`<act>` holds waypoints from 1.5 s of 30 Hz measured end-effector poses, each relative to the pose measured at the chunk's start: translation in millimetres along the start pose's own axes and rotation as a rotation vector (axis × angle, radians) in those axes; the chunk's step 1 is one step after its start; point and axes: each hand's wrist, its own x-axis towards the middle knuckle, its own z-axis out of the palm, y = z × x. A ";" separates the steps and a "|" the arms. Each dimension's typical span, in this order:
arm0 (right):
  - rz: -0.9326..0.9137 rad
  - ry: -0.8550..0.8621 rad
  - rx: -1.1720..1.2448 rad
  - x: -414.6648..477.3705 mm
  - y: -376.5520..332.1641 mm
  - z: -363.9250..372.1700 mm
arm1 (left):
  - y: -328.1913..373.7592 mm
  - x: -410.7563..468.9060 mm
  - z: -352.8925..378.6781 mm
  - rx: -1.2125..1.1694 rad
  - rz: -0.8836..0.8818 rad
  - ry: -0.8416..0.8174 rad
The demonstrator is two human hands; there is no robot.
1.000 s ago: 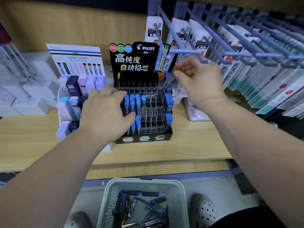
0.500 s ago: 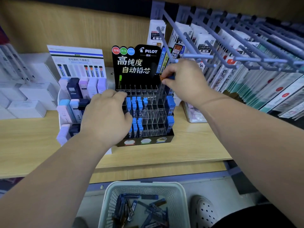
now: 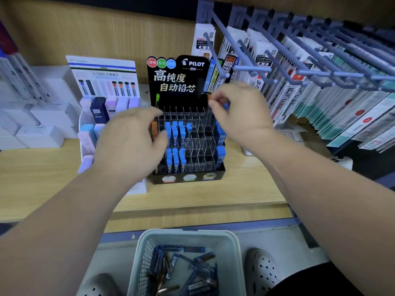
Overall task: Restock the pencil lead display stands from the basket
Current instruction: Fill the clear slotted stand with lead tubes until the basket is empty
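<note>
A black cardboard display stand (image 3: 186, 180) with a Pilot header card and rows of clear plastic compartments stands on a pale wooden shelf (image 3: 235, 193). Blue-capped lead cases (image 3: 175, 133) stand upright in its left-centre compartments and down its right-hand column.

Above the stand's back right corner, the right hand (image 3: 241, 114) pinches a slim orange-capped lead case (image 3: 209, 97) between thumb and forefinger. Only the orange end shows (the rest is blurred and covered by the fingers).

The left hand (image 3: 128, 146) hovers over the stand's left edge, fingers spread and loosely bent, gripping nothing that can be seen. It covers most of the stand's left column.

Below the stand, in front of the shelf edge, sits a pale grey-green plastic mesh basket (image 3: 188, 234) holding a loose heap of dark blue lead cases (image 3: 192, 265). A pair of white perforated clogs (image 3: 263, 272) flanks the basket on the floor.

Just left of the stand is a white stand of pastel and navy lead boxes (image 3: 100, 110), partly behind the left hand. Further left are stacked plain white boxes (image 3: 40, 133).

Grey-blue metal peg hooks (image 3: 252, 69) jut forward above and to the right of the stand. One tip reaches over the stand's back right corner, close above the right hand. Hanging refill packs (image 3: 320, 92) crowd the hooks to the stand's right.
</note>
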 end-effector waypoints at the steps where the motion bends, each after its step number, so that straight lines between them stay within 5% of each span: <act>1: -0.017 0.004 0.024 -13.5 -5.3 -4.1 | 0.1 -4.1 -7.5 -0.053 -0.009 0.027; 6: -0.034 -0.133 0.198 -99.8 -16.0 -8.9 | -17.8 -40.2 -34.6 -0.153 -0.074 -0.027; 10: 0.027 -0.616 0.323 -165.4 -9.4 17.6 | -33.6 -90.9 -42.3 -0.113 -0.151 -0.163; 13: 0.184 -1.019 0.283 -213.2 7.9 58.6 | -55.1 -140.8 -32.9 -0.061 -0.277 -0.362; 18: 0.460 -1.342 0.173 -279.5 32.1 130.2 | -94.9 -214.1 5.2 0.016 -0.525 -0.830; 23: 0.578 -1.389 0.128 -310.9 39.5 182.5 | -110.2 -254.4 74.1 0.000 -0.740 -0.957; 27: 0.531 -1.366 0.012 -320.8 45.2 214.7 | -109.7 -278.8 115.6 -0.091 -0.839 -0.833; 35: 0.466 -1.294 -0.159 -349.4 45.4 244.9 | -126.8 -281.0 129.5 -0.238 -0.812 -0.513; 45: 0.418 -1.378 -0.184 -358.0 39.5 256.3 | -134.0 -289.6 141.9 -0.271 -0.817 -0.474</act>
